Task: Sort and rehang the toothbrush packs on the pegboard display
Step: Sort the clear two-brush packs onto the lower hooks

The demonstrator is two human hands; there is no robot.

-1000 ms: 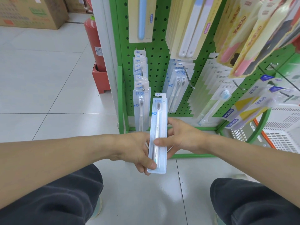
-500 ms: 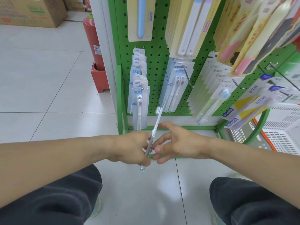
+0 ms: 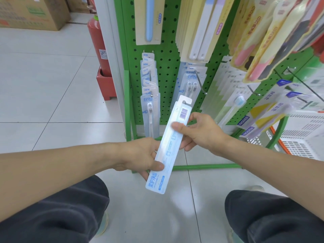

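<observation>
Head view: a toothbrush pack [image 3: 169,148] is held back side up, tilted, in front of the green pegboard's [image 3: 168,50] lower edge. It is pinched low by the left hand [image 3: 143,156] and near its barcode by the right hand [image 3: 198,132].

Bright, even indoor light, soft shadows only. Glare patch on glossy floor tiles [image 3: 177,206] at 6 o'clock. Wide-angle bending at edges; hanging packs [image 3: 273,39] at 2 o'clock blurred, stretched. Centre sharp, barcode on held pack [image 3: 168,146] readable as stripes.
</observation>
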